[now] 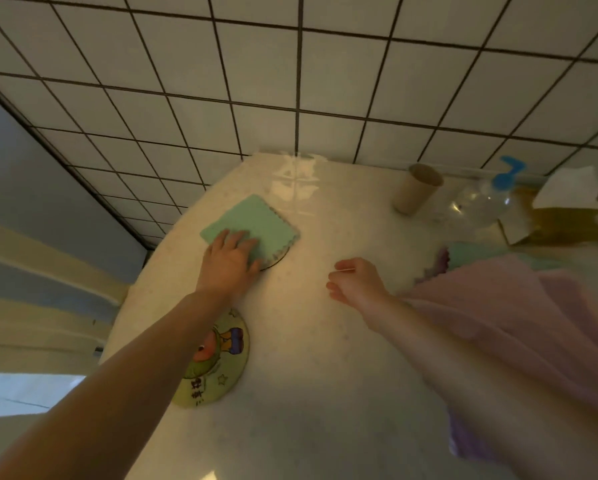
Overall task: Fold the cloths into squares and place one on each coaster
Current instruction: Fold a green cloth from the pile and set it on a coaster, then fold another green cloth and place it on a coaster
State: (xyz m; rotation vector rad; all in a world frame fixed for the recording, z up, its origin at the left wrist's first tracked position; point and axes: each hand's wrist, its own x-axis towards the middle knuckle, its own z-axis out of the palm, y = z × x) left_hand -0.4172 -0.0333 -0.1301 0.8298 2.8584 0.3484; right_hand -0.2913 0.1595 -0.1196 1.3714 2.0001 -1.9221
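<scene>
A mint-green cloth (256,223), folded to a square, lies on a round coaster (279,260) whose dark rim peeks out at its near right edge. My left hand (229,261) rests flat on the cloth's near corner, fingers spread. A second round coaster (224,368) with a cartoon picture lies nearer me, partly under my left forearm and bare of cloth. My right hand (354,280) hovers over the counter to the right, fingers loosely curled and holding nothing. A pile of unfolded pink and purple cloths (505,306) with a green one (470,254) lies at the right.
The pale counter (325,358) meets a tiled wall at the back and drops off at its curved left edge. At the back right stand a cardboard tube (417,188), a clear pump bottle (481,202) with a blue top and a tissue box (564,216).
</scene>
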